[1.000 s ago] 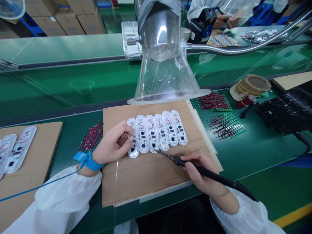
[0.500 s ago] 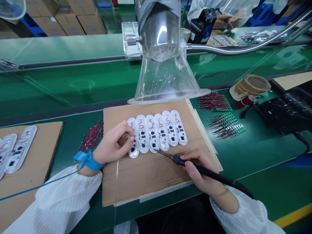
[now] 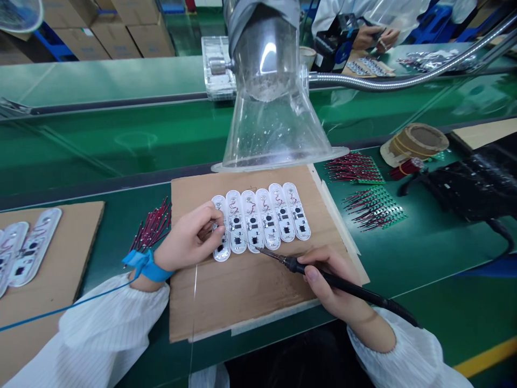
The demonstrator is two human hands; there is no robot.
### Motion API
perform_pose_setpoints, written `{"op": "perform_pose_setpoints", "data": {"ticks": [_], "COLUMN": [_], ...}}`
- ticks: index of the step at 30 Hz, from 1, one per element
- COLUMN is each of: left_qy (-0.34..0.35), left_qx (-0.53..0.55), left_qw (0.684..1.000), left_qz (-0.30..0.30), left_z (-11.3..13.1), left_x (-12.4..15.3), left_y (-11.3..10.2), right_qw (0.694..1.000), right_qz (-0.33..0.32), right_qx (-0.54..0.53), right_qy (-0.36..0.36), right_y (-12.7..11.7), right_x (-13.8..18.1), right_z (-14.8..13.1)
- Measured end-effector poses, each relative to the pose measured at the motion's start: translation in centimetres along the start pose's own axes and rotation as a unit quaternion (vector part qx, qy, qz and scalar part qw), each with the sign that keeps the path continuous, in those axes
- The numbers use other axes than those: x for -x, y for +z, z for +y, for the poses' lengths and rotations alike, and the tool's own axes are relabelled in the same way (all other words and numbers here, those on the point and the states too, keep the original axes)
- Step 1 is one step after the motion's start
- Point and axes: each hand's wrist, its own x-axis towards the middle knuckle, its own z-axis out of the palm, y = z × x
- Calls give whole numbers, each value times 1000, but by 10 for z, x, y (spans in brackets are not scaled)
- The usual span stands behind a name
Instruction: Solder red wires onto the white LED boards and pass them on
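Observation:
Several white oblong circuit boards [image 3: 268,221] lie side by side in a row, with black chips and short red wires on them. My right hand [image 3: 333,280] is wrapped round a black soldering iron [image 3: 355,291], its tip at the lower end of the third board from the left. My left hand [image 3: 194,234], wearing a blue wrist strap [image 3: 148,265], is closed in a pinch over the leftmost board. A thin shiny strand of solder wire [image 3: 194,291] hangs below it; the end between my fingers is hard to see.
The boards lie on a cardboard sheet [image 3: 226,302]. Red wires [image 3: 152,226] lie left of it; green panels with red wires [image 3: 375,207] lie right. A clear fume hood [image 3: 278,129] hangs above. Another cardboard [image 3: 84,231] holds boards at left. Across the bench, a person's hands [image 3: 375,37] work.
My left hand has shifted very slightly right. The thin strand that ran from its fingers towards the iron's tip no longer shows clearly. The iron stays at the same board.

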Motion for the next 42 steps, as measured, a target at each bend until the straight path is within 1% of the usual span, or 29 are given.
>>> {"op": "perform_pose_setpoints", "data": {"ticks": [7,11,20,24,27,30,32,33,35,39,42], "left_qy": [-11,-15,14,11,9,18,25,26,26,26,20], "left_qx": [-20,-18,-35,-38,-32,-20,-13,-9,-1,7,7], "left_qw": [1000,999,999,999,999,1000,999,999,999,999,999], "left_qz": [-20,-22,-16,-24,-23,9,29,34,34,29,29], "left_z": [0,0,0,-1,0,0,1,1,1,2,2], "left_x": [-1,-1,-3,-3,-2,-1,0,1,1,0,0], "left_y": [0,0,1,1,1,1,0,0,0,-1,-1], "right_qw": [1000,1000,1000,1000,999,994,985,981,981,990,993], "right_qz": [1,-2,4,-4,-5,43,84,95,90,48,36], "right_qx": [9,10,-7,-17,-35,-94,-143,-159,-164,-122,-98], "right_qy": [29,23,5,9,28,43,47,50,56,54,46], "right_y": [1,1,2,2,2,4,6,7,8,6,4], "right_x": [1,-1,-5,-5,2,11,14,14,13,11,9], "right_z": [-1,-2,-1,-1,4,11,14,15,16,15,11]}}
